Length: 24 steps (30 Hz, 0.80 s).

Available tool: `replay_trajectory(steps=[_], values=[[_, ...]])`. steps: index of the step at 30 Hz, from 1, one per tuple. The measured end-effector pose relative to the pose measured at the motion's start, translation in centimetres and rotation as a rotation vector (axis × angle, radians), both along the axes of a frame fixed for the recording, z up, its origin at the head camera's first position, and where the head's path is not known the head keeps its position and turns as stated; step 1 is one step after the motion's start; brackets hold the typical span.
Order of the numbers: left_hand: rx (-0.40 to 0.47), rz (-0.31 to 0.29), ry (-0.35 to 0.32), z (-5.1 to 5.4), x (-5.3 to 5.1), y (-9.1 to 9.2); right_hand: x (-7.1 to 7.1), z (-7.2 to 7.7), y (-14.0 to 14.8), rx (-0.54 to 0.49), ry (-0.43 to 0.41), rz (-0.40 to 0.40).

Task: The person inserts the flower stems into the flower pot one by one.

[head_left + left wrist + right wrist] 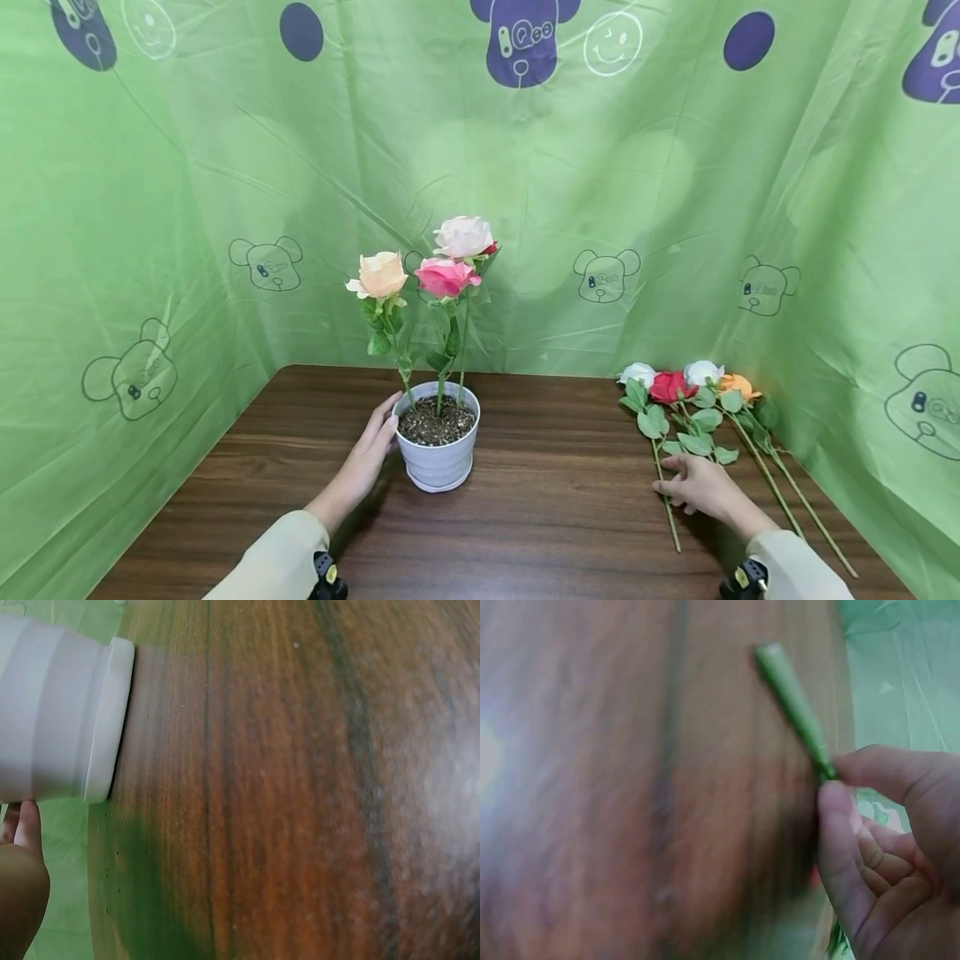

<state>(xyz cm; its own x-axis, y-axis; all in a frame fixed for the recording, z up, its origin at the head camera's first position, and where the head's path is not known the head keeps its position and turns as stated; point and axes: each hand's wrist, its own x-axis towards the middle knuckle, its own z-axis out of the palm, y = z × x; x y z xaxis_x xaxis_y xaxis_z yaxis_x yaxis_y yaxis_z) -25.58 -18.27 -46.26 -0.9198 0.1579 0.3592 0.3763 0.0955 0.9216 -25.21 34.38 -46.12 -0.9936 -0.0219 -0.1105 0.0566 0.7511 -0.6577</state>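
A white ribbed flower pot (pixel 438 462) stands on the table, filled with dark soil. From the soil rise a peach rose (pixel 378 276), a pink rose (pixel 446 277) and a pale pink rose (pixel 463 237), with a bit of red behind. My left hand (pixel 363 458) touches the pot's left side with fairly straight fingers; the left wrist view shows fingertips (pixel 28 825) against its wall. At the right, my right hand (pixel 701 487) pinches a green stem (pixel 791 694) between thumb and finger. That stem seems to run up to the leftmost white rose (pixel 637 374).
Beside the pinched stem lie a red rose (pixel 671 387), another white rose (pixel 703 372) and an orange rose (pixel 738 386), their leaves overlapping. Long stems (pixel 813 517) stretch toward the table's front right. A green curtain (pixel 525 167) encloses the brown wooden table (pixel 555 500).
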Motion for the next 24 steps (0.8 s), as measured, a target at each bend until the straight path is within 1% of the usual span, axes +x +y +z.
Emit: replay_trajectory(steps=[1, 4, 11, 18, 24], values=[[0.000, 0.000, -0.002, 0.0, 0.0, 0.0, -0.1, 0.1, -0.1, -0.015, -0.014, -0.004], [0.001, 0.002, -0.009, 0.1, 0.1, 0.0, -0.2, 0.4, -0.3, -0.029, -0.019, 0.001], [0.005, 0.009, -0.022, 0.1, 0.1, 0.1, -0.2, 0.9, -0.9, -0.041, 0.015, -0.013], [-0.004, 0.016, -0.021, 0.1, 0.1, 0.1, -0.4, 1.5, -1.5, -0.088, 0.062, 0.013], [0.003, 0.016, -0.022, 0.1, 0.1, 0.1, -0.4, 1.8, -1.8, -0.113, 0.068, 0.025]])
